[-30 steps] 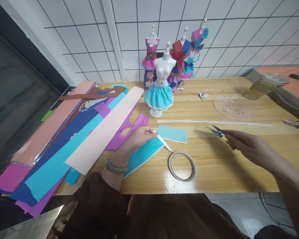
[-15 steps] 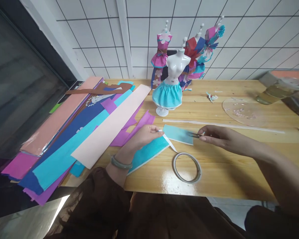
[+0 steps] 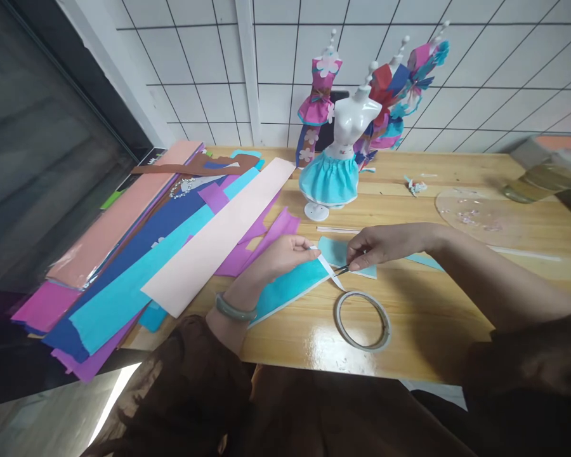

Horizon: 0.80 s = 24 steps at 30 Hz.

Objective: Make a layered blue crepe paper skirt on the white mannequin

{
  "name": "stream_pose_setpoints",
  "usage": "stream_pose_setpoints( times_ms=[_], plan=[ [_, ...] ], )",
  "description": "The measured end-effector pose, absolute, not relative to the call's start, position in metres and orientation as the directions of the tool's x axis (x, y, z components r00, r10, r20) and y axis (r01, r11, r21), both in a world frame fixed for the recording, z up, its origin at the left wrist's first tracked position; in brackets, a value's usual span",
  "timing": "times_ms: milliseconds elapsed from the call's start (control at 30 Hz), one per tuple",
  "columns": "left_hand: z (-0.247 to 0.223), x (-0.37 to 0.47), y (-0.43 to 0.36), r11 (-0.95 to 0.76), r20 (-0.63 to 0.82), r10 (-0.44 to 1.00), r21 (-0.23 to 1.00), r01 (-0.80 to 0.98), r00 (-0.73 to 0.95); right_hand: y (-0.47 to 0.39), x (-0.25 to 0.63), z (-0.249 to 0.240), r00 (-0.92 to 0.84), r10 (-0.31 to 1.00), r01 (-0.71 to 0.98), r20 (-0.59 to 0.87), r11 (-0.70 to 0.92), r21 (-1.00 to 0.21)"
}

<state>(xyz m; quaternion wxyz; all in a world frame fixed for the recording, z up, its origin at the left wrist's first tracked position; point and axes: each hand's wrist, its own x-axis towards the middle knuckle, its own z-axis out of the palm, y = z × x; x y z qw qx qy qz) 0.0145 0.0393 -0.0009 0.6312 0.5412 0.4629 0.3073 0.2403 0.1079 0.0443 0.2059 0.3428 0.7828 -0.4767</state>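
Left hand (image 3: 290, 255) pinches white tape (image 3: 326, 264), its long axis slanting down-right to the tape roll (image 3: 387, 329) on bench (image 3: 295, 349). Right hand (image 3: 368, 246) grips scissors (image 3: 341, 270), blades pointing left, apparently touching tape. Teal sheet (image 3: 285, 287) beneath, long axis lower-left to upper-right. Print by pink paper (image 3: 118, 222) too small to read.

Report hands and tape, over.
Left hand pinching white tape; right hand holding scissors at tape; tape roll just below, nothing between.
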Motion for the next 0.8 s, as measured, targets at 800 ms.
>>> stream_pose_setpoints(
  times_ms=[800],
  plan=[
    [-0.001, 0.013, 0.039, 0.196, -0.229, 0.888, 0.973, 0.122, 0.399, 0.107, 0.22, 0.042, -0.703, 0.243, 0.711, -0.669, 0.286, -0.643]
  ],
)
